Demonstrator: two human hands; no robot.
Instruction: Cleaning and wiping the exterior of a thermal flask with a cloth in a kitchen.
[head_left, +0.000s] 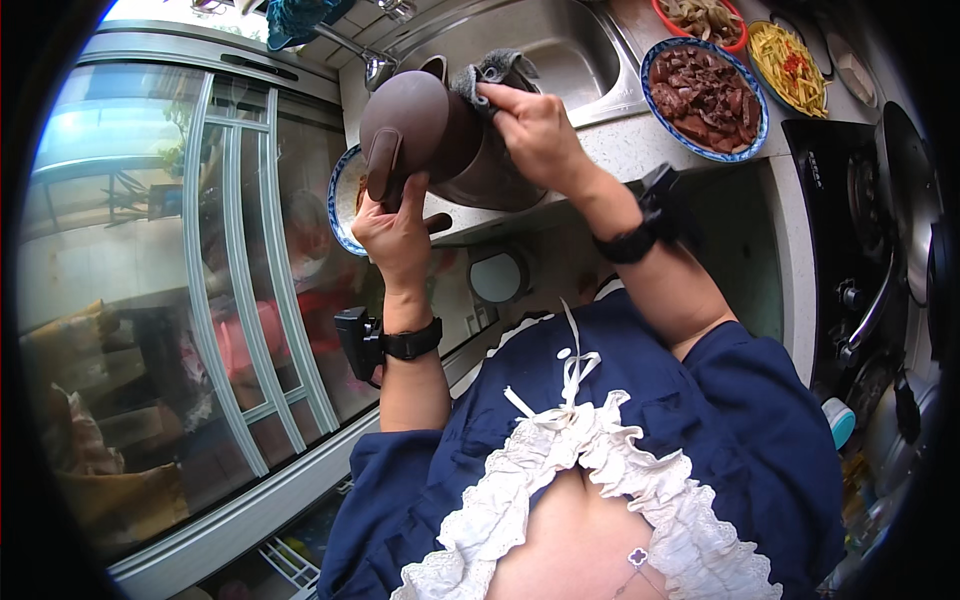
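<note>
A brown kettle or vacuum jug (495, 176) is tilted over the counter's front edge, its domed lid (412, 112) towards the upper left. My left hand (394, 238) grips it by the handle. Pinched in my right hand (541, 136) is a grey cloth (480, 79), pressed against the jug near its spout. Behind the jug, a blue-rimmed plate (341, 223) is partly hidden, and so is most of what lies on it.
A stainless steel sink (581, 52) with a faucet (379, 67) lies beyond. To the right are a bowl of sliced dark meat (705, 101), a plate of yellow strips (784, 64), a red-rimmed bowl (739, 41) and a black gas stove (832, 247). Sliding glass doors (195, 262) stand left.
</note>
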